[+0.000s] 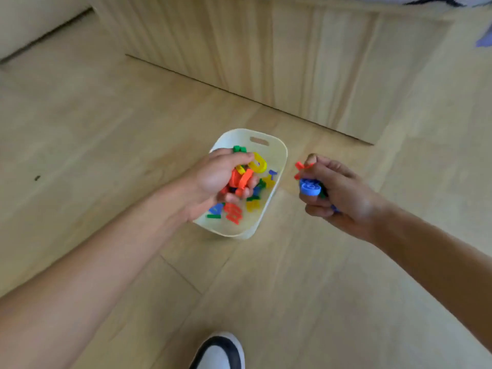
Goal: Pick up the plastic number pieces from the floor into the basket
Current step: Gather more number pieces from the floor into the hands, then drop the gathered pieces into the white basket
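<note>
A white plastic basket (279,153) stands on the wooden floor at the centre, holding several coloured number pieces, among them a red one (233,213) and a yellow one (252,205). My left hand (215,179) hovers over the basket, curled around a bunch of pieces: orange ones (241,179), a yellow one (258,162) and a green one (239,149). My right hand (338,193) is just right of the basket, closed on a blue piece (309,187) and a red piece (300,167).
A light wooden cabinet front (266,62) rises behind the basket. A black-and-white shoe (219,351) shows at the bottom edge. A small dark speck (37,178) lies on the floor far left. Wooden floor surrounds the basket.
</note>
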The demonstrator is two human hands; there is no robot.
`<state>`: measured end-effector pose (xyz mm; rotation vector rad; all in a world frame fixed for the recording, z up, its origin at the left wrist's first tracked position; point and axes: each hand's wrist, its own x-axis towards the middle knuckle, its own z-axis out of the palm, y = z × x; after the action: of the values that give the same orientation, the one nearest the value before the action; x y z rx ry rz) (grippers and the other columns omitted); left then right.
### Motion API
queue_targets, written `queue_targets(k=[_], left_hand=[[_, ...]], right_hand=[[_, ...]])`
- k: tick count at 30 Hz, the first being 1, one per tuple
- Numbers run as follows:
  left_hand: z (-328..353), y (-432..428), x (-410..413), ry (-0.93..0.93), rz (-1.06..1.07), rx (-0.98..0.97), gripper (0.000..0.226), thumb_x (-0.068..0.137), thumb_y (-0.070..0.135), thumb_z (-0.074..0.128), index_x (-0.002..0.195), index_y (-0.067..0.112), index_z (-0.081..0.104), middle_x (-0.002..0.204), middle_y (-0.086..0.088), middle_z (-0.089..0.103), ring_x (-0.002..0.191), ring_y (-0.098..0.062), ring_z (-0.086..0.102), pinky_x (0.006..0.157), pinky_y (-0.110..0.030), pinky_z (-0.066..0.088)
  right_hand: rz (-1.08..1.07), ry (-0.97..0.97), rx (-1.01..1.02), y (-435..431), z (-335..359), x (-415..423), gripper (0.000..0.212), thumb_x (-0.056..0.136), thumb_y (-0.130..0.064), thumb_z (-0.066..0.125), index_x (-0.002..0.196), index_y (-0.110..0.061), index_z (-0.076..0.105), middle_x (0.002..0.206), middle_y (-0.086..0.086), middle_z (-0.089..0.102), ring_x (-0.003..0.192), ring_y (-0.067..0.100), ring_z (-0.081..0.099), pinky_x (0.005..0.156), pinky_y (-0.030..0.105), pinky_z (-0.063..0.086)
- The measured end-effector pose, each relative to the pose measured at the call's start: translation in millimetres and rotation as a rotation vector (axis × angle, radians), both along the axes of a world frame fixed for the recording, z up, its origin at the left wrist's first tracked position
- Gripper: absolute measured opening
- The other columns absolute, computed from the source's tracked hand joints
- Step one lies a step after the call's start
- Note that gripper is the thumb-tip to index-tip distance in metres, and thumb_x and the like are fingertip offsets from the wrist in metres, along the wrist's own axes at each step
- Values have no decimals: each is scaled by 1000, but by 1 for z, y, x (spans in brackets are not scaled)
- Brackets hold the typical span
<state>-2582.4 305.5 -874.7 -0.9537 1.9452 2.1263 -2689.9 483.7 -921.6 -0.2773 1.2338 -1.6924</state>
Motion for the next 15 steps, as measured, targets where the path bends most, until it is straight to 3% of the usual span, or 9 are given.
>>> queue_targets(k=[3,6,9,11,15], left_hand=[[-22,-41,5,-117,116,-106,24,97,18,43,76,10,51,56,-8,56,41,-15,49,35,-17,33],[-46,-53,2,-207,207,-146,18,95,16,47,77,13,52,65,-11,55,57,-23,56,40,-23,49],[-61,-57,-2,-224,188,-148,11,91,16,51,81,11,52,72,-9,54,71,-26,55,62,-37,61],[-64,-60,-2,-237,151,-166,9,89,20,54,88,11,55,83,-8,55,74,-23,56,67,-36,60],[-64,-67,-8,-256,157,-177,19,89,23,54,102,10,60,96,-9,54,79,-20,56,67,-36,59]], right_hand=[[-13,66,163,-75,-10,-3,37,90,-5,54,60,-19,39,69,8,36,41,12,21,39,16,16],[-26,162,429,-118,-26,-6,25,86,-10,56,64,-17,46,58,9,43,39,16,27,38,18,25],[-61,209,603,-137,-38,-11,11,84,-15,55,73,-13,56,61,12,54,37,20,43,44,27,45],[-60,220,669,-142,-43,-15,16,87,-27,55,81,-14,62,76,13,63,54,24,58,64,39,54],[-18,119,660,-148,-45,-24,56,93,-65,38,89,-16,64,95,8,63,95,25,58,84,41,39]])
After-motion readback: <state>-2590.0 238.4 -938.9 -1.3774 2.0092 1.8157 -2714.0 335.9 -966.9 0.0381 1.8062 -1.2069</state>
